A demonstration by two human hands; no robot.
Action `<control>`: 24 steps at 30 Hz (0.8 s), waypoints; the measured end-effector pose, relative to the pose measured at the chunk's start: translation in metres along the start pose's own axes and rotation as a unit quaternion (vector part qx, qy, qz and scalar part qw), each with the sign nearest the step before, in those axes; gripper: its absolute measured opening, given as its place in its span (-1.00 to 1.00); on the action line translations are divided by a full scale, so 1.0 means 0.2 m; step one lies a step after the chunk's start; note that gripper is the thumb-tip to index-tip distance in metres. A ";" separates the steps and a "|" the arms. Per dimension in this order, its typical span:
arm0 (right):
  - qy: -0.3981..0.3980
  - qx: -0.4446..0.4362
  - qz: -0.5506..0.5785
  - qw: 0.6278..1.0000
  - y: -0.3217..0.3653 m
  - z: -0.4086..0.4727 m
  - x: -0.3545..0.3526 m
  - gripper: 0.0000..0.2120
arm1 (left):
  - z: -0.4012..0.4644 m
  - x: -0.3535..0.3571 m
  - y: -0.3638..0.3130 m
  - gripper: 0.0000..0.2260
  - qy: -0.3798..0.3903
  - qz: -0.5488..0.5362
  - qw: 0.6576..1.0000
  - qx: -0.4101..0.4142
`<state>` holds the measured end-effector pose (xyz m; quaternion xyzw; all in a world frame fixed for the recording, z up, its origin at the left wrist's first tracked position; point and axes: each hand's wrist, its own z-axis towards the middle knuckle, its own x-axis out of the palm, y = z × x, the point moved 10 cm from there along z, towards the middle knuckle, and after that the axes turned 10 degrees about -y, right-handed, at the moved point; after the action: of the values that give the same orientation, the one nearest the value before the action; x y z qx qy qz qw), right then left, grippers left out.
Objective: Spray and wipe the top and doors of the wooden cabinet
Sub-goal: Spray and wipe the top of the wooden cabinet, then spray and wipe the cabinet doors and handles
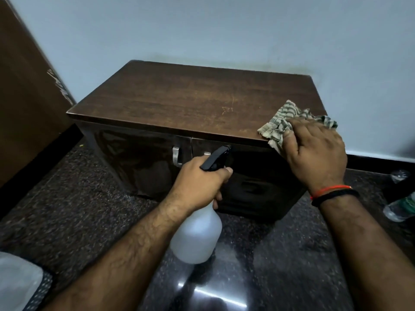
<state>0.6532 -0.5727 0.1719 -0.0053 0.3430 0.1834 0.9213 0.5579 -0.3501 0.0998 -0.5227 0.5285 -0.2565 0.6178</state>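
A low dark wooden cabinet (193,97) stands against the pale wall, with two glossy doors (139,158) and metal handles (176,156). My left hand (202,182) grips a white spray bottle (197,236) by its neck, its black nozzle (216,157) pointing at the upper edge of the right door. My right hand (316,151) presses a striped green-and-beige cloth (285,122) onto the front right corner of the cabinet top. Part of the cloth hangs over the edge.
A brown wooden panel (27,90) leans at the left. The floor is dark speckled stone (280,254). Clear plastic bottles (400,207) lie on the floor at the right. A pale cushion-like object (18,283) sits at the bottom left.
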 end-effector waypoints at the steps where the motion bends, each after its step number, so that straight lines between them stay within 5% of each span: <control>1: -0.011 -0.005 0.007 1.000 0.03 -0.02 0.00 -0.59 | -0.02 -0.01 0.03 -0.83 -0.002 -0.001 1.000 -0.001; 14: -0.045 -0.013 0.014 0.999 0.13 -0.02 -0.03 -0.64 | 0.03 -0.21 0.07 -0.86 -0.010 -0.008 0.999 0.029; 24: -0.124 -0.132 0.192 0.965 0.76 -0.29 -0.04 -0.58 | -0.04 -0.35 0.29 -0.89 -0.090 -0.028 0.995 0.041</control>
<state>0.5590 -0.4421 0.1499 -0.0380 0.1939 0.3995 0.8952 0.5143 -0.2733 0.0752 -0.5324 0.4454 -0.2470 0.6761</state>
